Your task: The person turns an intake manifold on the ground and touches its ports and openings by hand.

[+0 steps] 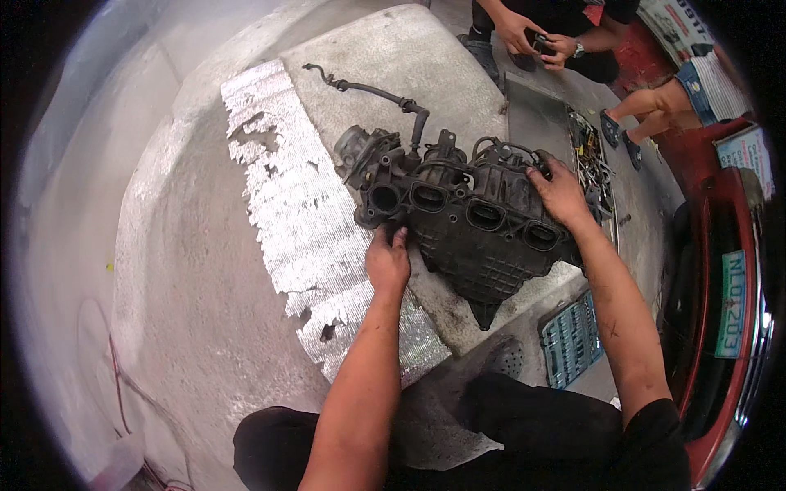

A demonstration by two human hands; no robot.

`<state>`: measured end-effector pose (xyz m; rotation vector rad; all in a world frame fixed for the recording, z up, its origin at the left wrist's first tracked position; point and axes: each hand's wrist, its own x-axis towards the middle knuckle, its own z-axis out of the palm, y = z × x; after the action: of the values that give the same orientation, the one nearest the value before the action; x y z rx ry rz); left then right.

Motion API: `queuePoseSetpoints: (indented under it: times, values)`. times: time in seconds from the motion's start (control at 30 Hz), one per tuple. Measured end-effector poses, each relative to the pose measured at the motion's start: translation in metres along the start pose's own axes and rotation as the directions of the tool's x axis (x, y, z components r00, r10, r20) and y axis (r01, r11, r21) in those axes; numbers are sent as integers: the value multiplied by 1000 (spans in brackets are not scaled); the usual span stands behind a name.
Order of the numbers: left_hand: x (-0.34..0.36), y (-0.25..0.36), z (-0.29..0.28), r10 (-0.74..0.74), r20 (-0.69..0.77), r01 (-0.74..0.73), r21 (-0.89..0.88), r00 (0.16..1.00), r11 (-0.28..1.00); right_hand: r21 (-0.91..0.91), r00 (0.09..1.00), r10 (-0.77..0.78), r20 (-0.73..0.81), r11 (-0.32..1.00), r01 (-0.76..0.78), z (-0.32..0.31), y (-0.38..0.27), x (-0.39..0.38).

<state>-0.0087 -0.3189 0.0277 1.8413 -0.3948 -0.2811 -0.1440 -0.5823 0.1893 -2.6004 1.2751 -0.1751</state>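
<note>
A black engine intake manifold [491,245] is held between my two hands, its row of oval ports facing up toward me. At its left end is a grey metal throttle body [357,153], and a black hose [368,88] runs up and away from that side. My left hand [388,260] grips the manifold's lower left edge, with the thumb on top and the other fingers mostly hidden beneath. My right hand [560,191] is wrapped over the upper right end, close to a thin hose. The manifold's underside is out of sight.
A torn silver foil sheet [304,209] lies left of the manifold on a pale slab [393,49]. At right are a tray of loose tools [591,159], a teal socket case [571,337] and a red car [708,446]. Another person's hands [536,42] hold a small dark object; someone else stands nearby.
</note>
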Motion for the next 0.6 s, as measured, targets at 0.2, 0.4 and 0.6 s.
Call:
queuePoseSetpoints:
  times: [0.2, 0.4, 0.6]
  values:
    - [14, -10, 4, -74, 53, 69, 97, 996, 993, -25, 999, -14, -39, 1000, 13, -10, -6, -13]
    - [2, -25, 1, -62, -22, 64, 108, 998, 992, -16, 995, -6, -98, 1000, 5, -5, -38, -43]
    - [6, -26, -3, -147, 42, 141, 114, 988, 983, -19, 997, -31, -74, 999, 30, -4, -31, -37]
